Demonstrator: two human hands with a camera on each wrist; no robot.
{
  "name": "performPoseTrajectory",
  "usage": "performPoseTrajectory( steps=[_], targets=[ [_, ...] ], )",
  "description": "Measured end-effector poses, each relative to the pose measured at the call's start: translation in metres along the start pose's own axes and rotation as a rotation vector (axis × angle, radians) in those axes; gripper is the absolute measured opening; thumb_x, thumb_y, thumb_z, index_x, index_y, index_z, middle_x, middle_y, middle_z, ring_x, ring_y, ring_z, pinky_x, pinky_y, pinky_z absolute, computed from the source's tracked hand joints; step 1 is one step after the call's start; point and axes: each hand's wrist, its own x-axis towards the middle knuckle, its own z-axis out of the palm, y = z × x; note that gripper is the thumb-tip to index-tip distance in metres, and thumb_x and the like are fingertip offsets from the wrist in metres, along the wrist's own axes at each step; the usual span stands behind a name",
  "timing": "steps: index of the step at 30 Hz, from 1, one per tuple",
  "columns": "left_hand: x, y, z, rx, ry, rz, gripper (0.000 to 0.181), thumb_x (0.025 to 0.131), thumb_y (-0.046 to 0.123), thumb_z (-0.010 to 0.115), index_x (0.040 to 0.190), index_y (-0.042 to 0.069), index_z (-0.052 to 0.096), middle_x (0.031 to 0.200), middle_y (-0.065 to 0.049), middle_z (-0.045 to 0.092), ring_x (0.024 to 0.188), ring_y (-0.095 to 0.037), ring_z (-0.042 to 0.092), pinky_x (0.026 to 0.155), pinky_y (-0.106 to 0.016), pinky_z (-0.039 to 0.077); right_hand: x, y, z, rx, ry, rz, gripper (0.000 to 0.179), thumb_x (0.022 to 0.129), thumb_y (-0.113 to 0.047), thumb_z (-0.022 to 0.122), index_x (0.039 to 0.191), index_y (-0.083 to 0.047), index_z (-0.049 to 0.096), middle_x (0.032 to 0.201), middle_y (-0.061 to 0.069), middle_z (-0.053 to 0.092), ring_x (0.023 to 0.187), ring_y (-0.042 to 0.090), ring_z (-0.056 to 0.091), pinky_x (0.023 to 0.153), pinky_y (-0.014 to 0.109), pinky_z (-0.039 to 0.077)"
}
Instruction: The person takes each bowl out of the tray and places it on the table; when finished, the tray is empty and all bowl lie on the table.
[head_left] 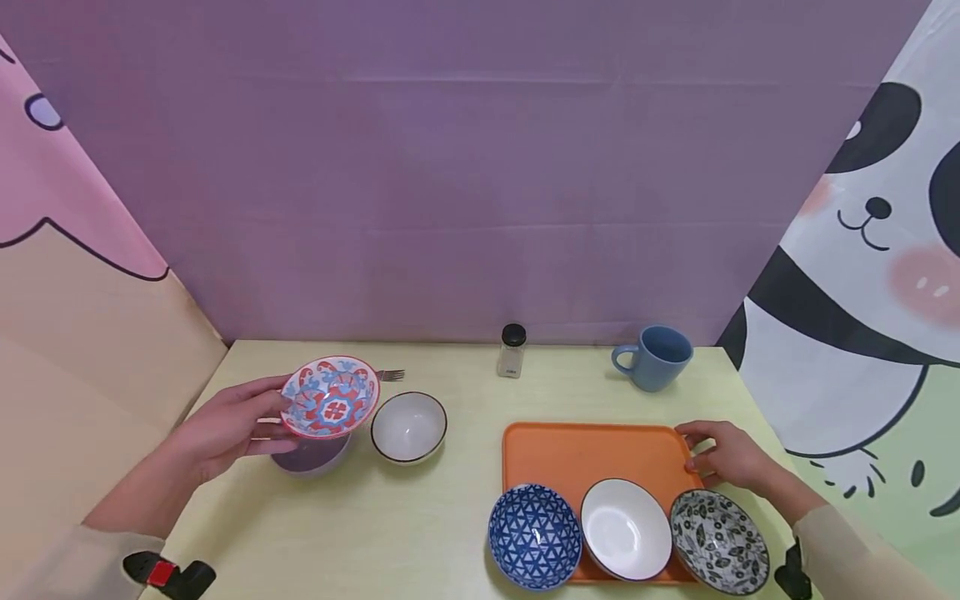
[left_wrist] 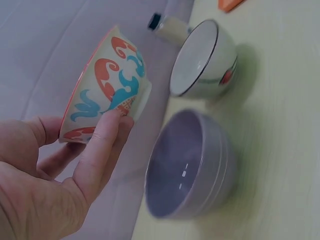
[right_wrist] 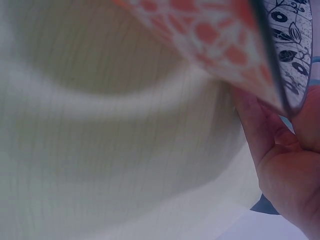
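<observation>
My left hand (head_left: 232, 421) grips a red-and-blue patterned bowl (head_left: 332, 398) by its side, fingers under it. That bowl is raised and tilted above a purple bowl (left_wrist: 192, 165), which it partly hides in the head view. A white bowl with a dark rim (head_left: 408, 427) stands just right of them. My right hand (head_left: 723, 454) holds the right edge of an orange tray (head_left: 592, 454), fingers bent at its far corner. A black-and-white floral bowl (head_left: 720, 542) leans over the tray's right side, close to that hand.
A blue triangle-patterned bowl (head_left: 535, 537) and a plain white bowl (head_left: 626, 530) are at the tray's near side. Farther back are a black-capped glass shaker (head_left: 512, 354) and a blue mug (head_left: 652, 358). A fork (head_left: 391, 376) pokes out behind the raised bowl.
</observation>
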Motion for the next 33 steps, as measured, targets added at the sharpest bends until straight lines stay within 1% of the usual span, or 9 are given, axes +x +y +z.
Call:
performPoseTrajectory(
  steps=[2, 5, 9, 11, 15, 19, 22, 27, 33],
  targets=[
    [-0.005, -0.004, -0.012, -0.023, 0.013, 0.007, 0.065, 0.108, 0.017, 0.052, 0.162, 0.0, 0.019, 0.106, -0.002, 0.069, 0.093, -0.022, 0.075, 0.087, -0.042, 0.063, 0.0, 0.0, 0.0, -0.006, 0.003, 0.005, 0.058, 0.087, 0.005, 0.072, 0.142, 0.004, 0.053, 0.121, 0.021, 0.058, 0.085, 0.023, 0.068, 0.069, 0.042, 0.066],
    [-0.013, -0.008, -0.027, -0.075, 0.036, 0.003, 0.055, 0.107, 0.016, 0.055, 0.158, 0.013, 0.034, 0.105, -0.002, 0.07, 0.092, -0.023, 0.076, 0.086, -0.041, 0.063, 0.0, 0.0, -0.001, -0.015, 0.003, 0.009, 0.058, 0.088, 0.004, 0.072, 0.143, 0.004, 0.053, 0.122, 0.022, 0.058, 0.086, 0.024, 0.068, 0.07, 0.042, 0.066],
    [-0.024, -0.015, -0.045, -0.127, 0.046, 0.009, 0.034, 0.107, 0.015, 0.056, 0.134, 0.034, 0.059, 0.105, -0.003, 0.071, 0.093, -0.025, 0.076, 0.087, -0.041, 0.063, 0.0, 0.001, -0.001, -0.02, 0.008, 0.014, 0.059, 0.088, 0.004, 0.073, 0.143, 0.004, 0.052, 0.123, 0.022, 0.059, 0.088, 0.024, 0.069, 0.07, 0.042, 0.066],
    [-0.03, -0.019, -0.053, -0.139, 0.044, 0.023, 0.033, 0.107, 0.012, 0.054, 0.125, 0.038, 0.064, 0.105, -0.004, 0.073, 0.093, -0.025, 0.076, 0.087, -0.041, 0.063, -0.001, 0.001, 0.0, -0.021, 0.012, 0.016, 0.059, 0.088, 0.004, 0.073, 0.143, 0.004, 0.052, 0.122, 0.022, 0.059, 0.088, 0.024, 0.068, 0.069, 0.042, 0.066],
    [-0.041, -0.029, -0.068, -0.199, 0.039, 0.042, 0.041, 0.108, 0.006, 0.049, 0.116, 0.04, 0.071, 0.103, -0.004, 0.074, 0.092, -0.026, 0.077, 0.085, -0.041, 0.063, -0.001, 0.0, 0.001, -0.017, 0.015, 0.01, 0.059, 0.088, 0.005, 0.072, 0.143, 0.004, 0.053, 0.121, 0.021, 0.059, 0.086, 0.024, 0.068, 0.069, 0.042, 0.066],
    [-0.05, -0.041, -0.08, -0.297, 0.02, 0.053, 0.046, 0.109, 0.004, 0.044, 0.114, 0.038, 0.075, 0.101, -0.004, 0.074, 0.089, -0.027, 0.077, 0.083, -0.041, 0.064, -0.002, -0.002, 0.001, -0.018, 0.018, 0.005, 0.058, 0.087, 0.006, 0.072, 0.142, 0.004, 0.053, 0.12, 0.021, 0.058, 0.085, 0.023, 0.068, 0.069, 0.042, 0.066],
    [-0.055, -0.051, -0.087, -0.334, 0.013, 0.063, 0.049, 0.109, 0.002, 0.041, 0.114, 0.036, 0.076, 0.102, -0.005, 0.075, 0.09, -0.026, 0.077, 0.082, -0.04, 0.064, -0.005, -0.002, 0.002, -0.017, 0.018, 0.005, 0.058, 0.087, 0.006, 0.072, 0.142, 0.004, 0.054, 0.12, 0.021, 0.058, 0.085, 0.023, 0.068, 0.069, 0.042, 0.066],
    [-0.061, -0.069, -0.097, -0.354, 0.031, 0.065, 0.05, 0.109, -0.001, 0.04, 0.113, 0.034, 0.076, 0.103, -0.004, 0.075, 0.093, -0.026, 0.077, 0.083, -0.04, 0.063, -0.006, 0.0, 0.002, -0.014, 0.011, -0.017, 0.057, 0.087, 0.005, 0.072, 0.141, 0.005, 0.054, 0.119, 0.021, 0.059, 0.084, 0.024, 0.068, 0.069, 0.041, 0.066],
    [-0.064, -0.089, -0.106, -0.388, 0.077, 0.024, 0.049, 0.109, 0.001, 0.042, 0.11, 0.034, 0.078, 0.101, -0.005, 0.076, 0.092, -0.027, 0.077, 0.083, -0.041, 0.063, -0.004, -0.002, 0.002, -0.036, 0.015, -0.031, 0.058, 0.087, 0.004, 0.073, 0.142, 0.004, 0.054, 0.121, 0.022, 0.059, 0.086, 0.024, 0.067, 0.069, 0.041, 0.066]
  ],
)
